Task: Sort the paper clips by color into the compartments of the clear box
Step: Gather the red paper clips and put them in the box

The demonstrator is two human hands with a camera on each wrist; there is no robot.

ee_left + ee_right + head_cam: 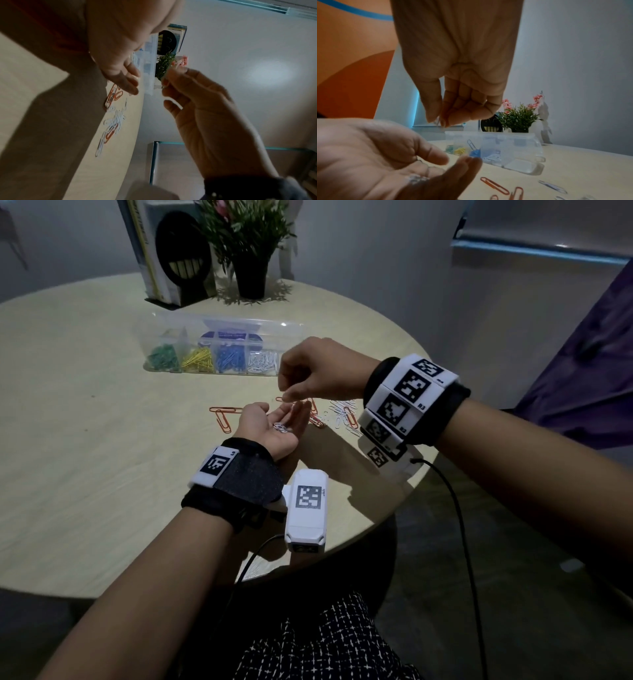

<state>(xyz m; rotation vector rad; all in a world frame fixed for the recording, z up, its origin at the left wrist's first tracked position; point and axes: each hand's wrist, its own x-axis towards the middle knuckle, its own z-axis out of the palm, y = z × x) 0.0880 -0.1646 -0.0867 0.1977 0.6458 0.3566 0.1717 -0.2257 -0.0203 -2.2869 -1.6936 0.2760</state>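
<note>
My left hand (pixel 274 422) lies palm up above the table, fingers relaxed, with a few white paper clips (pixel 281 426) resting in the palm (pixel 418 180). Just above its fingertips my right hand (pixel 287 394) hangs with thumb and fingers pinched together (pixel 439 121); a faint white clip seems to be held between them. The clear box (pixel 219 326) stands open further back, with green (pixel 163 358), yellow (pixel 198 360), blue (pixel 230 360) and white (pixel 262 362) clips in separate compartments. Orange clips (pixel 224 414) and white clips (pixel 342 414) lie loose on the table around my hands.
A black plant pot (pixel 251 273) and a black bookend with books (pixel 178 258) stand behind the box. The round table's edge (pixel 404 491) curves close under my right wrist. Cables hang from both wrist cameras.
</note>
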